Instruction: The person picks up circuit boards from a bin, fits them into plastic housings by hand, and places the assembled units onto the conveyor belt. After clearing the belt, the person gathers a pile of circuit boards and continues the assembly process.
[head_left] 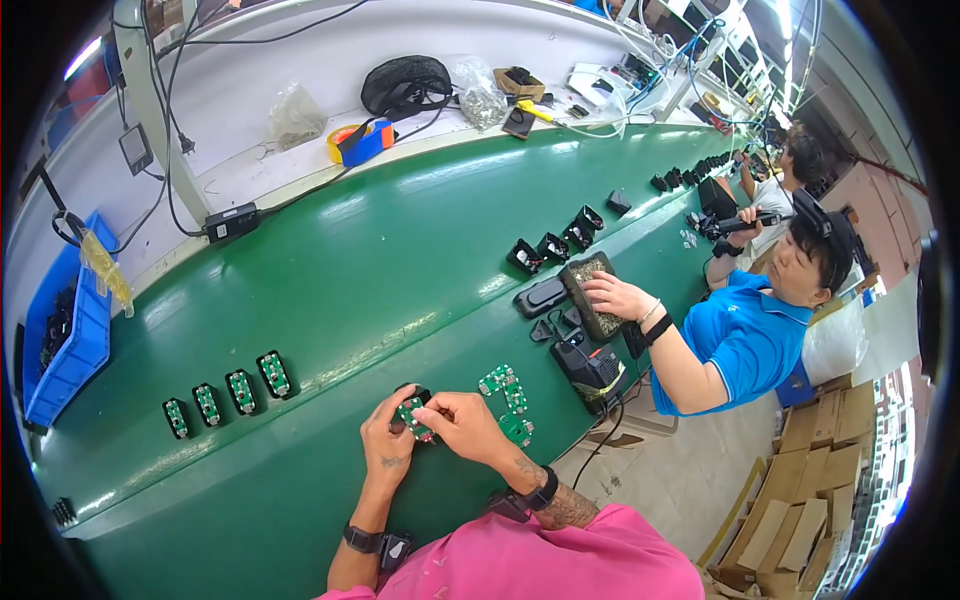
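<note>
My left hand [386, 445] is wrapped round a small black housing [424, 394], tilted up near the table's front edge. A green circuit board [408, 411] sits in or against the housing; how deep it sits is hidden by fingers. The fingers of my right hand [462, 424] are closed on the board's right side. Just right of my hands lie several loose green circuit boards [515, 397] on the table. To the left stands a slanting row of several black housings with green boards [240, 391] in them.
A co-worker's hand [615, 297] rests in a tray of small metal parts [598, 322] at the right. Beside it stands a black boxy device [590, 368] with a cable. Open black housings [553, 247] line the belt beyond. A blue bin [85, 345] stands far left.
</note>
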